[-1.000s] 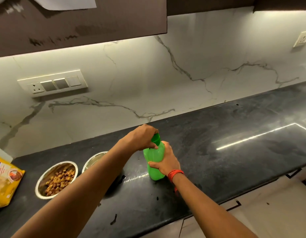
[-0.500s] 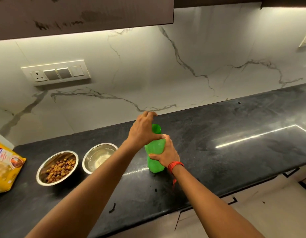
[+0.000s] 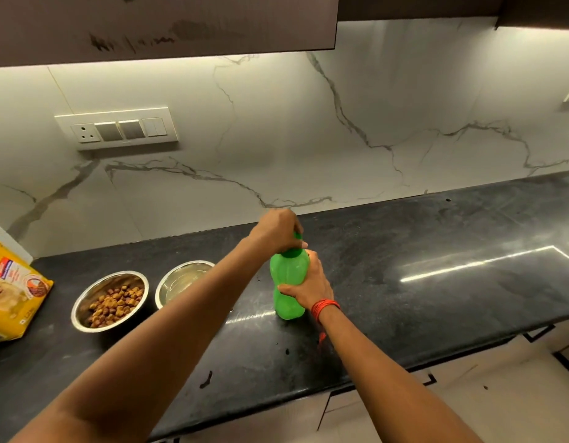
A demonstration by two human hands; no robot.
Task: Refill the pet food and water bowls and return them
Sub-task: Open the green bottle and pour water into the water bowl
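Observation:
A green plastic bottle [image 3: 288, 276] stands upright on the dark stone counter [image 3: 420, 282]. My right hand [image 3: 308, 282] wraps around its body. My left hand [image 3: 276, 230] is closed over its green cap [image 3: 297, 236] from above. Left of the bottle sit two steel bowls: one [image 3: 110, 302] holds brown kibble, the other [image 3: 180, 281] holds clear water, and my left forearm covers part of its rim.
A yellow pet food bag [image 3: 11, 292] lies at the counter's far left. A switch plate [image 3: 116, 127] is on the marble backsplash, under a dark wall cabinet [image 3: 161, 24]. The counter's front edge [image 3: 340, 388] runs above the drawers.
My left hand has shifted on the cap, its fingers now curled tighter around it. The bottle stays in place in my right hand. The camera view has tilted slightly.

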